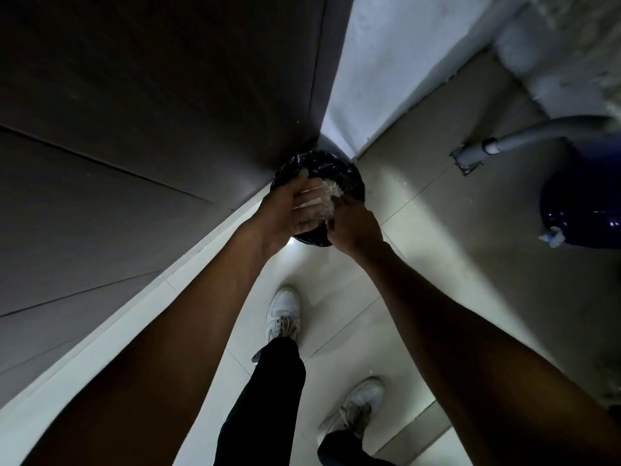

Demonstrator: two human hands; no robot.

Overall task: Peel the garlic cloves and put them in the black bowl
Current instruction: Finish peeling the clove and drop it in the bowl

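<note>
A clump of white papery garlic skins [328, 196] sits between my two hands above a round bin lined with a black bag [349, 176]. My left hand [289, 210] is stretched out with its fingers fairly straight, and the skins lie against its palm and fingers. From the right, my right hand [354, 227] shows its back to the camera, its fingertips curled onto the edge of the clump. No garlic cloves and no black bowl are in view.
The bin stands on the pale tiled floor [420, 237] in a corner, between a dark wooden door [151, 112] and a white wall [396, 62]. A dark blue container [581, 203] with a grey hose [537, 136] stands at right. My white shoes [284, 314] are below.
</note>
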